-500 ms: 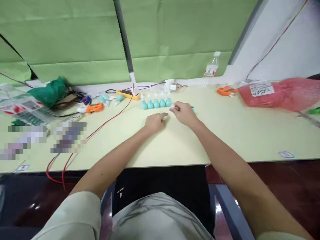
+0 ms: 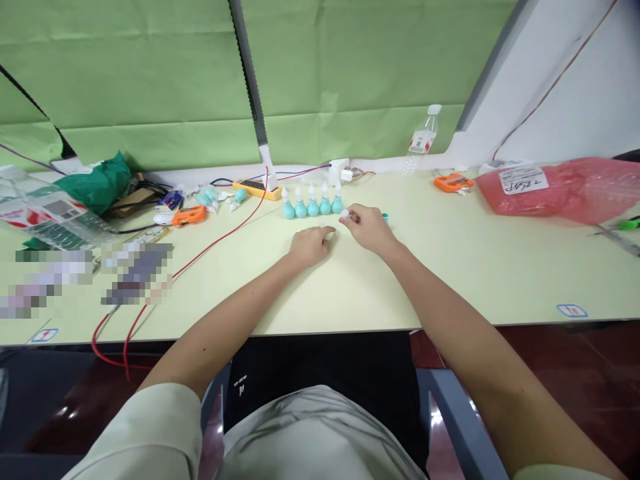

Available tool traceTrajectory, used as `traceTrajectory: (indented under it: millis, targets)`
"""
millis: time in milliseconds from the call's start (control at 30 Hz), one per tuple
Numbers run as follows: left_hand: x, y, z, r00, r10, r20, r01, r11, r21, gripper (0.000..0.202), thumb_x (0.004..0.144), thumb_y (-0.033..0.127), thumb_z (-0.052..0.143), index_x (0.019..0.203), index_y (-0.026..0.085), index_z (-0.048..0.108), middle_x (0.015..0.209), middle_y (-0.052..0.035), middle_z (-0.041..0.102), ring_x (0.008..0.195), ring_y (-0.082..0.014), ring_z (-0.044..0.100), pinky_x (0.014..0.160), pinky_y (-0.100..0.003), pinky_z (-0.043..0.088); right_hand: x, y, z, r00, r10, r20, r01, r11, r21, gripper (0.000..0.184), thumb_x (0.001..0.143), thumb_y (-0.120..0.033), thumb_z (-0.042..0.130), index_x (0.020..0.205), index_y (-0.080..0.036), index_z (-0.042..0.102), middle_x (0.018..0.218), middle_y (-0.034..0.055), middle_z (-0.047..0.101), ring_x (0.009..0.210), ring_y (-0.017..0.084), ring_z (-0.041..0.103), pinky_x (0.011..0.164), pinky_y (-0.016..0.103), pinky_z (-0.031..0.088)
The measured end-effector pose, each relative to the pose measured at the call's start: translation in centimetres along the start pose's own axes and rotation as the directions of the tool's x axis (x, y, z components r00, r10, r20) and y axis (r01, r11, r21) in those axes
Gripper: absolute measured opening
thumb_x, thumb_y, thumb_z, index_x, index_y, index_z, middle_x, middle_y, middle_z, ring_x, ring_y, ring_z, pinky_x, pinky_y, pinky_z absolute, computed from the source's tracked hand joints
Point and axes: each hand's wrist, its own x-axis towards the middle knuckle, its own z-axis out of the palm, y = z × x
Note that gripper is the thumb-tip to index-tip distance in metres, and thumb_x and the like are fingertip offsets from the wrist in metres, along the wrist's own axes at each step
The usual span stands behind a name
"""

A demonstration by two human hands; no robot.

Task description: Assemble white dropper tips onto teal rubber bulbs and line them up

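A row of several teal bulbs with white tips (image 2: 313, 203) stands upright on the pale table (image 2: 450, 267). My right hand (image 2: 367, 227) is just right of the row, fingers curled, pinching a small white piece (image 2: 345, 213) at its fingertips. A small teal ring (image 2: 385, 217) peeks out behind that hand. My left hand (image 2: 309, 245) rests on the table in front of the row, fingers loosely curled, holding nothing that I can see.
A yellow meter (image 2: 257, 189) with a red cable (image 2: 210, 247) lies behind the row. Orange tools (image 2: 189, 215) (image 2: 453, 181), loose teal parts (image 2: 240, 195), a green bag (image 2: 97, 183), a water bottle (image 2: 423, 140) and a red bubble-wrap bag (image 2: 565, 187) ring the table.
Almost nothing has moved; the view shifted slightly upward. Both hands stay in place by the row of bulbs.
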Motion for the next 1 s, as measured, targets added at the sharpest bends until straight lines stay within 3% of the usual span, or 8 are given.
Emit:
traceTrajectory:
  millis: [300,400,500,600,700,867,1000]
  targets:
    - [0.0,-0.2,0.2,1.000,0.003,-0.026,-0.005,0.996,-0.084,0.052,0.089,0.014,0.048,0.137,0.031,0.061,0.120,-0.0059,0.073,0.106,-0.0260,0.068,0.083,-0.035,0.051,0.0,0.1,0.0,1.000,-0.015,0.000,0.015,1.000,0.002,0.018,0.088,-0.034,0.063,0.077,-0.021,0.059,0.063,-0.0020,0.052,0.062,0.015,0.045,0.063,0.030,0.034]
    - [-0.7,-0.2,-0.2,0.990,0.007,-0.143,-0.037,0.978,-0.206,0.042,0.089,0.014,0.048,0.125,0.026,0.066,0.109,-0.0050,0.074,0.094,-0.0217,0.068,0.079,-0.032,0.049,0.0,0.2,0.0,0.999,-0.043,0.026,0.042,0.998,0.036,0.015,0.087,-0.033,0.063,0.079,-0.021,0.061,0.063,-0.0024,0.051,0.061,0.015,0.046,0.063,0.030,0.036]
    - [-1.8,-0.2,-1.0,0.955,0.009,-0.297,-0.114,0.934,-0.338,0.027,0.093,0.022,0.051,0.116,0.023,0.064,0.092,-0.0021,0.070,0.077,-0.0160,0.062,0.075,-0.030,0.048,-0.2,0.2,0.2,0.988,-0.063,0.140,0.040,0.986,0.163,0.008,0.087,-0.028,0.060,0.086,-0.021,0.064,0.068,-0.0023,0.056,0.059,0.015,0.052,0.063,0.029,0.041]
    - [-2.7,-0.1,-1.7,0.929,-0.001,-0.370,-0.174,0.882,-0.439,0.031,0.093,0.036,0.060,0.122,0.023,0.057,0.096,-0.0008,0.066,0.067,-0.0116,0.057,0.069,-0.027,0.047,-0.5,0.0,0.6,0.965,-0.101,0.241,0.040,0.968,0.246,0.014,0.086,-0.022,0.054,0.089,-0.021,0.067,0.079,0.0001,0.065,0.062,0.015,0.060,0.066,0.029,0.046]
    - [-2.7,0.0,-1.7,0.923,0.018,-0.385,-0.211,0.860,-0.465,0.037,0.090,0.040,0.067,0.121,0.023,0.056,0.100,-0.0008,0.065,0.066,-0.0100,0.056,0.066,-0.026,0.046,-0.8,-0.2,1.0,0.953,-0.151,0.264,0.082,0.963,0.256,0.019,0.084,-0.019,0.052,0.089,-0.020,0.071,0.089,0.0022,0.069,0.064,0.014,0.061,0.067,0.029,0.047]
    - [-1.9,-0.5,-1.5,0.912,0.084,-0.402,-0.281,0.843,-0.459,0.010,0.092,0.029,0.063,0.098,0.021,0.063,0.093,-0.0012,0.064,0.070,-0.0106,0.057,0.070,-0.026,0.048,-0.9,-0.3,1.5,0.953,-0.186,0.238,0.131,0.964,0.230,0.017,0.085,-0.025,0.061,0.085,-0.019,0.077,0.081,0.0034,0.071,0.066,0.016,0.059,0.068,0.030,0.047]
    - [-1.7,-1.3,-1.9,0.949,0.090,-0.303,-0.246,0.814,-0.527,0.009,0.090,0.028,0.063,0.094,0.021,0.062,0.090,-0.0005,0.067,0.070,-0.0110,0.059,0.067,-0.025,0.049,-0.8,-0.4,1.5,0.961,-0.176,0.212,0.124,0.964,0.236,0.018,0.086,-0.031,0.065,0.082,-0.019,0.079,0.082,0.0046,0.073,0.065,0.016,0.060,0.069,0.031,0.047]
